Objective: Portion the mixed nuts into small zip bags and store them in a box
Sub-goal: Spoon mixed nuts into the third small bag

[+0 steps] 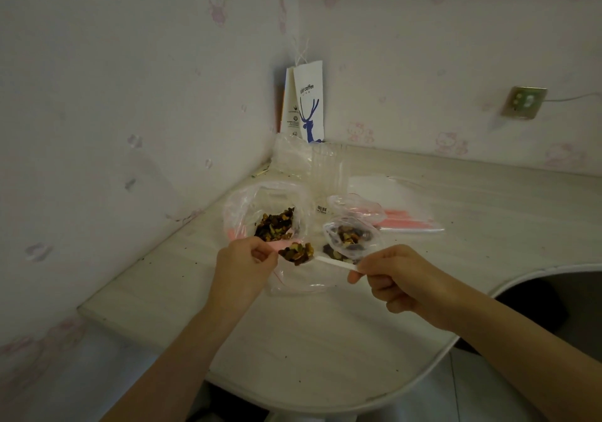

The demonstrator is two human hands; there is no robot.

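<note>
A large clear bag (241,206) stands open on the table with mixed nuts (275,223) inside. My left hand (244,262) pinches the pink-zipped rim of a small zip bag (306,286) that lies in front of it. My right hand (400,278) grips the handle of a white spoon (335,263). The spoon's bowl carries a heap of nuts (298,254) just at the small bag's mouth. To the right sits a filled small bag (353,236), with another small bag (355,206) behind it.
A stack of empty zip bags (410,223) with pink strips lies right of the filled ones. A clear plastic box (327,174) stands behind, near crumpled plastic (288,154) and a paper coffee bag (309,106) in the corner. The table's curved edge (433,366) runs at the right.
</note>
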